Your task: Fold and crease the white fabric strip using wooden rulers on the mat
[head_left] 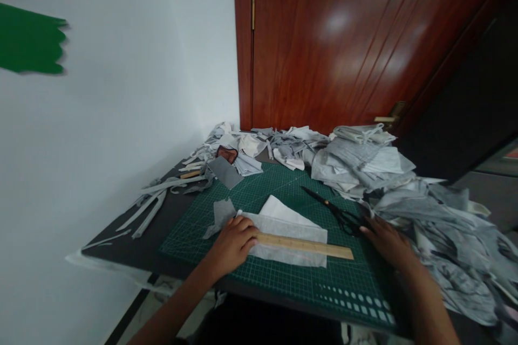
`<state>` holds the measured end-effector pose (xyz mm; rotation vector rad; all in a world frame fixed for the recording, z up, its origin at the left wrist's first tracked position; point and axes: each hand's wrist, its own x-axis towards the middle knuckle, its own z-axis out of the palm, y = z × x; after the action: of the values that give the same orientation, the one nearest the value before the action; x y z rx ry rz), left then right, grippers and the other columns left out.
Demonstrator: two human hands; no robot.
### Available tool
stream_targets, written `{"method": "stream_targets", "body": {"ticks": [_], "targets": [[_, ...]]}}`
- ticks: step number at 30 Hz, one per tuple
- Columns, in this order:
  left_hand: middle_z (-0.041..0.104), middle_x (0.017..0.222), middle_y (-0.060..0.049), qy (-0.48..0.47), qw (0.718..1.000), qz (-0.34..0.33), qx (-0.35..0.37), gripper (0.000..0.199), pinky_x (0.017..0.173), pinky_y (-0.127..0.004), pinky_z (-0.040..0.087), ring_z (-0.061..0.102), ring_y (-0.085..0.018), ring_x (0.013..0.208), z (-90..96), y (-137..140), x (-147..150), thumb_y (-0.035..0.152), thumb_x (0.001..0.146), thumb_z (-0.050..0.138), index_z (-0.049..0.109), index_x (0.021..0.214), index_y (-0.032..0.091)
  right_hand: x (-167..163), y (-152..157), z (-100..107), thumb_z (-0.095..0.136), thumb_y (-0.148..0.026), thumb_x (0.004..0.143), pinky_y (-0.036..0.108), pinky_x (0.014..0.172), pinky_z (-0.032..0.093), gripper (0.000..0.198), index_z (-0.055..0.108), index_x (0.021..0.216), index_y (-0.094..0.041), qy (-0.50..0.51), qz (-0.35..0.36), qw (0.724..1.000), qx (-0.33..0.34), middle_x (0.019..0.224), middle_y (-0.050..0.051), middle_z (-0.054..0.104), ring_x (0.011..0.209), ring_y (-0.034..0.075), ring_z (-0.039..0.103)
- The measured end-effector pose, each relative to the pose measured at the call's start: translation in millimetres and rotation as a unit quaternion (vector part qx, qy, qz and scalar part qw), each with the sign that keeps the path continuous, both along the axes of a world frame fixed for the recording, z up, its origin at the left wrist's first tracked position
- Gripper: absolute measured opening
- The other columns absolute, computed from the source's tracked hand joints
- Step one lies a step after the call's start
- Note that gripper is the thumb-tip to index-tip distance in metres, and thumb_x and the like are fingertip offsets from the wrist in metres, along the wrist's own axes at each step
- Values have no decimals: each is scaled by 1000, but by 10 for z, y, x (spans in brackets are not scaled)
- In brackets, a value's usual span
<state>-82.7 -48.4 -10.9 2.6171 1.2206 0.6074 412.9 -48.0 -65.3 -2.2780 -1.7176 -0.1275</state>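
Note:
My left hand [236,243] rests on the left end of a wooden ruler [305,244], its fingers curled and close together over it. Under the ruler lies a light grey piece of cloth [295,259], flat on a green cutting mat [279,284]. A white cloth corner [280,209] sticks out beyond its far edge. My right hand [384,240] is low at the mat's right side, thumb apart from the fingers, beside the handles of black scissors [334,208]. Its fingertips partly merge with dark cloth, so contact there is unclear. The scissors' blades point to the far left.
Grey and white cloth heaps [441,237] crowd the right side, with a folded stack [360,159] behind. Scraps [289,145] line the back edge. Cloth strips [151,210] and a grey rectangle [225,171] lie left. A wall [121,91] and wooden door [315,43] bound the table.

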Motion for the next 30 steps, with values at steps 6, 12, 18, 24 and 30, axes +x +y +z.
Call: {"method": "stream_targets", "body": {"ticks": [6, 12, 18, 24, 30], "targets": [[67, 117, -4, 15, 999, -31, 0, 29, 101, -45, 41, 54, -26, 115, 29, -7, 50, 11, 96, 56, 68, 118, 26, -700, -302, 194, 39, -54, 103, 57, 113, 42, 58, 63, 137, -14, 30, 127, 979, 154, 147, 24, 56, 139, 37, 52], [68, 121, -4, 4, 996, -91, -16, 47, 106, -45, 41, 54, -25, 117, 58, 30, 95, 0, 89, 50, 67, 124, 26, -1637, -233, 527, 38, -35, 109, 47, 113, 42, 41, 68, 133, -21, 126, 302, 945, 15, 146, 16, 61, 132, 29, 58], [70, 119, -3, 11, 997, -73, -22, 46, 101, -45, 42, 55, -25, 115, 80, -45, 173, -2, 85, 51, 68, 118, 26, -1868, 181, 520, 73, -27, 85, 38, 82, 44, 14, 73, 97, -20, 241, 169, 956, -19, 90, 9, 73, 89, 28, 65], [70, 118, -4, -2, 996, -86, -26, 43, 101, -43, 42, 55, -24, 113, 78, -80, 178, -2, 88, 51, 69, 118, 24, -1695, 317, 389, 68, -51, 82, 27, 60, 41, 32, 62, 69, -23, 394, 215, 890, 76, 63, -3, 57, 61, 16, 54], [71, 118, -3, 6, 996, -87, -28, 40, 100, -44, 42, 56, -24, 112, 87, -87, 207, 2, 92, 50, 70, 116, 26, -1072, 474, 542, 43, -71, 92, 28, 65, 50, 45, 50, 100, -27, 502, 61, 793, 339, 82, -3, 58, 66, 15, 55]]}}
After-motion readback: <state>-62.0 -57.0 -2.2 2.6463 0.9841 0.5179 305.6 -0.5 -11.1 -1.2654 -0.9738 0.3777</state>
